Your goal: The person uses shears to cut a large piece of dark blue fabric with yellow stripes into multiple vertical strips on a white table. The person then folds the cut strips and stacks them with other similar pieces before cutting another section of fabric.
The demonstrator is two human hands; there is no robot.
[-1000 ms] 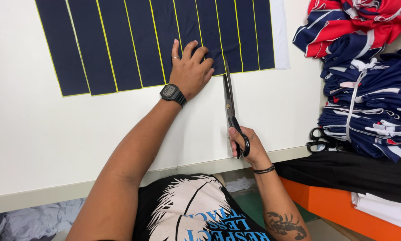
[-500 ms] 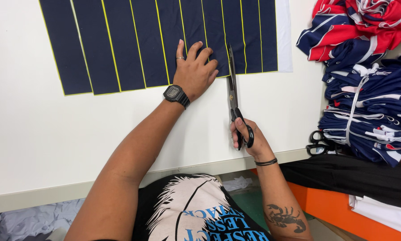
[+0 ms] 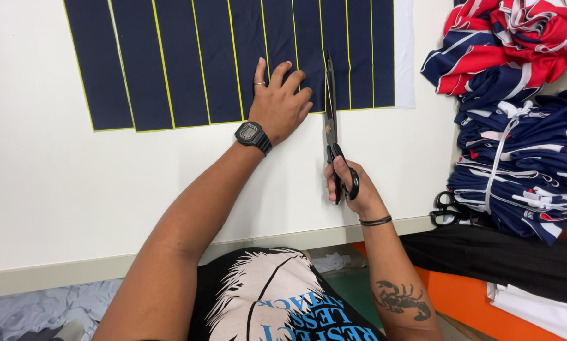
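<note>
A navy fabric sheet (image 3: 182, 57) marked with parallel yellow lines lies flat on a white table (image 3: 75, 189). My left hand (image 3: 278, 104), with a ring and a black wristwatch, presses flat on the fabric's lower edge. My right hand (image 3: 349, 183) grips the black handles of long scissors (image 3: 329, 101). The blades point away from me, lie along a yellow line just right of my left hand, and reach into the fabric from its lower edge.
A pile of navy, red and white garments (image 3: 517, 126) is stacked at the table's right. A second pair of black scissors (image 3: 447, 211) lies beside it near the table edge. Black cloth (image 3: 504, 259), an orange surface (image 3: 466, 297) and white cloth sit below right.
The scissors have advanced a little further into the fabric along the yellow line. My left hand stays pressed on the fabric.
</note>
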